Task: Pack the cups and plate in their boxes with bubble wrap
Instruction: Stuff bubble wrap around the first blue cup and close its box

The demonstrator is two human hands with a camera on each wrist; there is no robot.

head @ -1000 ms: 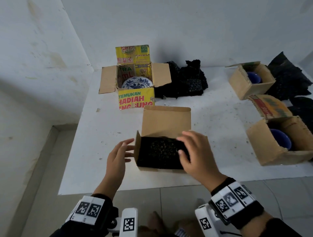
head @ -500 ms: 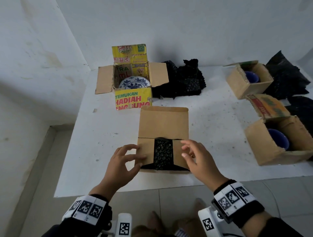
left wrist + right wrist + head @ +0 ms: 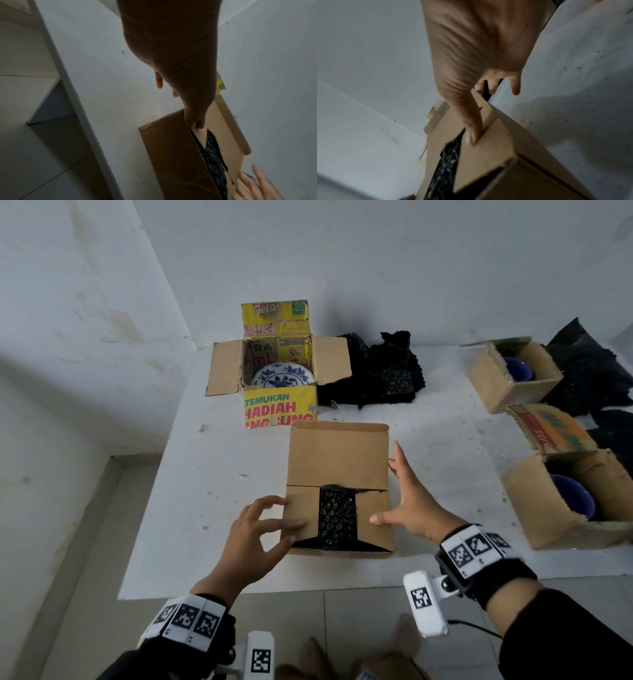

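A brown cardboard box (image 3: 339,470) stands at the table's near middle. Its two side flaps are folded in, and black bubble wrap (image 3: 337,518) shows in the gap between them. The back flap stands up. My left hand (image 3: 270,520) rests on the left flap with its thumb (image 3: 195,120) pressing it down. My right hand (image 3: 394,494) lies open along the box's right side, thumb (image 3: 472,135) on the right flap, fingers stretched beside the back flap. Whatever lies under the wrap is hidden. A blue-and-white plate (image 3: 282,374) lies in the yellow box (image 3: 279,412) behind.
Loose black bubble wrap (image 3: 380,374) is heaped beside the yellow box. At the right, two open cardboard boxes (image 3: 493,381) (image 3: 544,508) each hold a blue cup (image 3: 517,368) (image 3: 572,498), with more black wrap (image 3: 589,371) behind. The white table (image 3: 222,474) ends just under my wrists.
Both side flaps came down over the bubble wrap. My right hand then slid from the top of the box to its right side, fingers stretching along the back flap.
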